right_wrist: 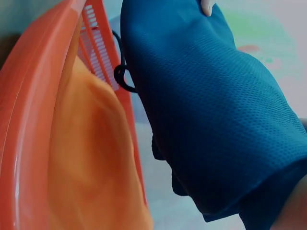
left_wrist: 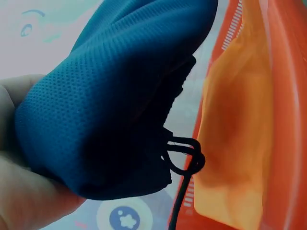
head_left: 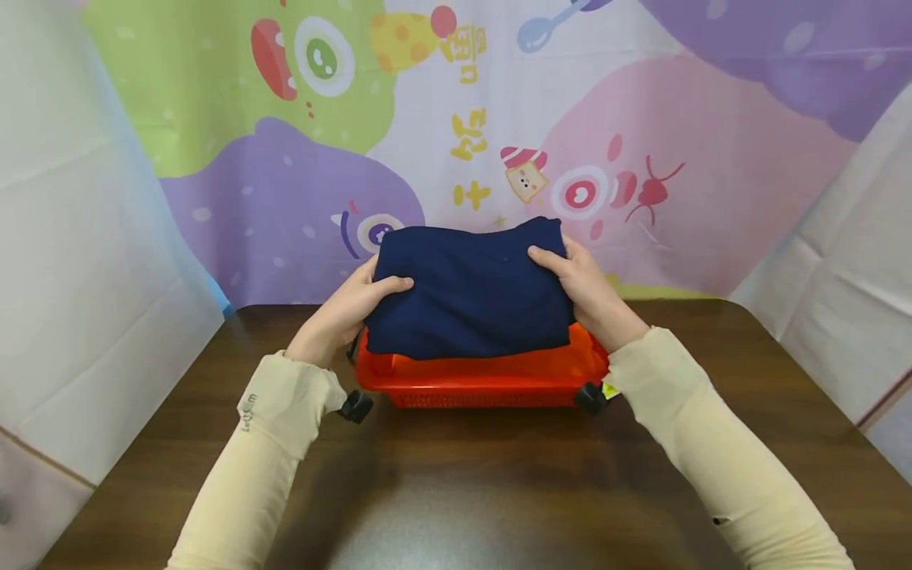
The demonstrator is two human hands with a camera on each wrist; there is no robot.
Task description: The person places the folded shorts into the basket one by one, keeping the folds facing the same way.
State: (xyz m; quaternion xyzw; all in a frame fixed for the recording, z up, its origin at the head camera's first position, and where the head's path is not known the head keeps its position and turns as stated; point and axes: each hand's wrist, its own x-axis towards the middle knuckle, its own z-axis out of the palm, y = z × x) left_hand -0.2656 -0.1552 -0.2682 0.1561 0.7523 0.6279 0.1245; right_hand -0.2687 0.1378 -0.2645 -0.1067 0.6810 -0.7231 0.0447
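A folded navy garment (head_left: 470, 293) of textured fabric is held up by both hands above the front of a red plastic basket (head_left: 477, 384). My left hand (head_left: 338, 309) grips its left edge, thumb on the near face and the other fingers behind. At the opposite edge my right hand (head_left: 594, 293) holds it the same way. A black drawstring (left_wrist: 184, 153) hangs in a loop from the garment's lower side in the left wrist view. Inside the basket lies an orange cloth (right_wrist: 96, 158), mostly hidden by the garment in the head view.
The basket stands toward the back of a dark brown wooden table (head_left: 470, 491). Behind the table hangs a curtain (head_left: 484, 103) with cartoon monsters. White panels (head_left: 93, 222) flank both sides. Small black wrist-worn pieces (head_left: 356, 406) show beside the cuffs, close to the basket's front corners.
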